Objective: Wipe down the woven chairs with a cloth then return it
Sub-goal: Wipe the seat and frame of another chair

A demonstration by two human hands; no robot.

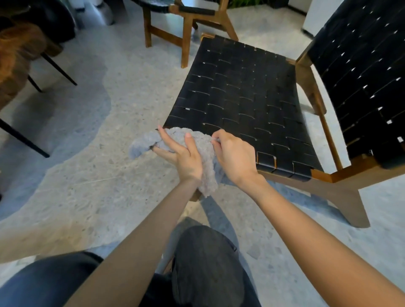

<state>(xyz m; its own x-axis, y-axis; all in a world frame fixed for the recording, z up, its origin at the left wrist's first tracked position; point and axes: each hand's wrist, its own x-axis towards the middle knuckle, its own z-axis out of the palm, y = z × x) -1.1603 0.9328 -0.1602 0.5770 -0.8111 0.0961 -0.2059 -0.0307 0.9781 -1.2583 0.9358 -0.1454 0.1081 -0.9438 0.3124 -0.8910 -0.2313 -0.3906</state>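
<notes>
A person crouches at the front corner of a black woven chair [241,96], both the left hand [182,153] and the right hand [233,156] gripping a bunched grey cloth [206,166], which would wipe best folded flat first.

Indoor seating area, lounge or living room; home or café cannot be told.
Observed: woven lounge chair [241,94] with black strap seat and wooden frame; a second wooden-framed chair [186,22] behind it; speckled terrazzo floor [109,175]; at left, a brown tabletop [13,65] on thin black legs [22,138]; green foliage [241,2] at the top edge.
</notes>
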